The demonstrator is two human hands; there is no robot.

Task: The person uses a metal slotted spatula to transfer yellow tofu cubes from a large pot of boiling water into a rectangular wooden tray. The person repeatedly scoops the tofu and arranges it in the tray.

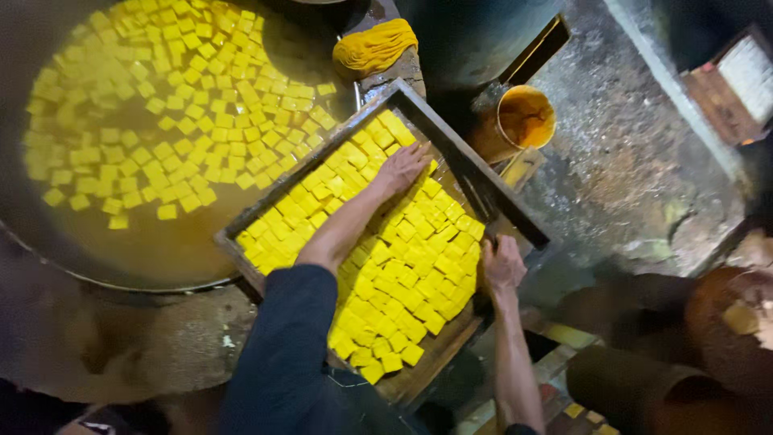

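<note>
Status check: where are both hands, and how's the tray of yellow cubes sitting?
Left hand flat on yellow cubes at the far end of the tray. Right hand grips the tray's right rim. Tray rests tilted on the big vat's edge. Nothing blocking.

No packages, labels, signs or screens in view, only loose yellow cubes, an unmarked tray, vat and bucket
</note>
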